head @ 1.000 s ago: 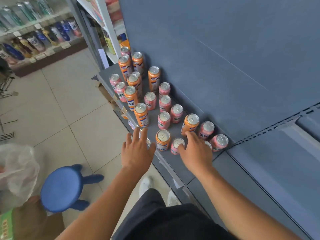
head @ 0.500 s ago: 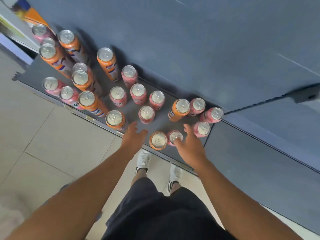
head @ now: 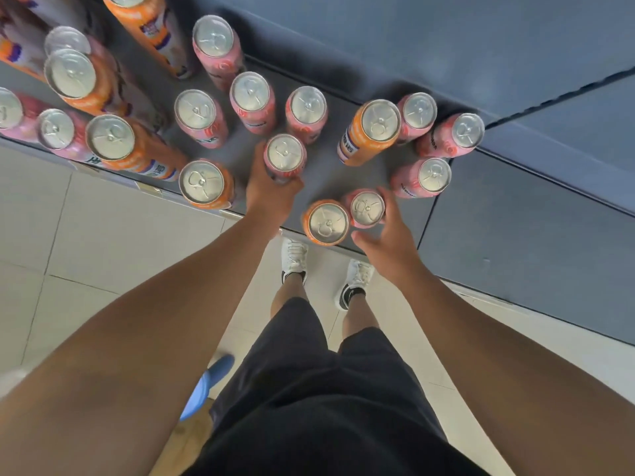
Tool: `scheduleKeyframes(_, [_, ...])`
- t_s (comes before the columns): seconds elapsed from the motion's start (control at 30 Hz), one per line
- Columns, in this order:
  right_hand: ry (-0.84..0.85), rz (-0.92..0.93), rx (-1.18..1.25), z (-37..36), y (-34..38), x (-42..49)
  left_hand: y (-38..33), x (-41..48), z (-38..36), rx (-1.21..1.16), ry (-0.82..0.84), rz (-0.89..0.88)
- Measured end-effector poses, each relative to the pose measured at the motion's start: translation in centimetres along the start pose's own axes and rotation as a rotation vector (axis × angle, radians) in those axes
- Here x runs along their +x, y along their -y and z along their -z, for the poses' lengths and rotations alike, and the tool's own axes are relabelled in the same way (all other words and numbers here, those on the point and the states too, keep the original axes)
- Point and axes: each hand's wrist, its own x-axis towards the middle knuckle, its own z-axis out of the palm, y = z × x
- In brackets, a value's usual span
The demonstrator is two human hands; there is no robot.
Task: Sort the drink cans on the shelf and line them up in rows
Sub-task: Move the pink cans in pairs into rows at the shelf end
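Two pink cans taken: left hand point(head: 269, 197) grips pink aluminium can point(head: 285, 155) mid grey metal shelf point(head: 326, 173); right hand point(head: 388, 238) curls round front-edge pink can point(head: 367, 207), probably to group pinks into rows.

Slim drink cans stand upright on the grey shelf point(head: 323, 182), silver pull-tab lids facing up. Pink cans point(head: 249, 92) cluster at upper centre and right, and taller orange cans point(head: 110, 139) at upper left. The left hand point(head: 271, 195) grips the centre pink can point(head: 285, 154). The right hand point(head: 386, 235) cups the front pink can point(head: 367, 207), which touches the front orange can point(head: 326, 222).
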Motion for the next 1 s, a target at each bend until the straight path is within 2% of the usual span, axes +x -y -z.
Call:
scheduleKeyframes(0.2, [-0.016, 0.007, 0.093, -0.5, -0.9, 1.5, -0.1, 0.1, -0.4, -0.049, -0.02, 0.003])
scheduleKeyframes(0.47, [-0.107, -0.102, 0.344, 0.6, 0.1, -0.7, -2.6, -2.9, 0.5, -0.012, 0.01, -0.028])
scheduleKeyframes(0.63, [-0.148, -0.08, 0.388, 3.1, 2.3, -3.4, -5.7, -6.0, 1.5, -0.09, 0.03, -0.119])
scheduleKeyframes(0.87, [-0.302, -0.019, 0.492, 6.7, 6.3, -6.2, -11.0, -10.6, 2.9, -0.285, -0.02, -0.183])
scheduleKeyframes(1.0, [-0.378, 0.058, 0.59, 8.8, 8.8, -7.5, -13.3, -12.9, 3.8, -0.356, 0.131, -0.179])
